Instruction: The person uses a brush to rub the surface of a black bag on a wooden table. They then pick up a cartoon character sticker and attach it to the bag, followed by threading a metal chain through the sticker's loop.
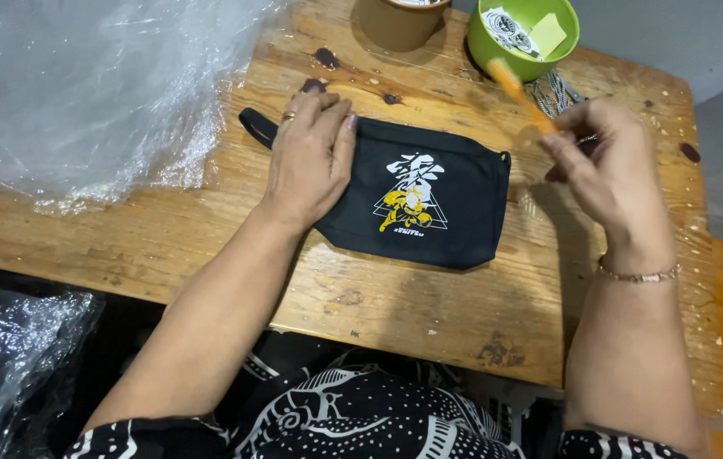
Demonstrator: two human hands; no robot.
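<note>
Your left hand (309, 157) is lying flat, fingers apart, on the pouch (417, 195); your right hand (604, 170) is pinching an orange stick (521, 94)

Orange stick (521, 95) motion-blurred in right hand (604, 170); brown cup (399, 19) cut by top edge; pouch (419, 191) left end under left hand (310, 157).

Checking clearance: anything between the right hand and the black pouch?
Nothing visible. The right hand, holding an orange stick, is raised beside the black pouch, with only bare wooden table between them. The left hand presses the pouch's other end.
</note>
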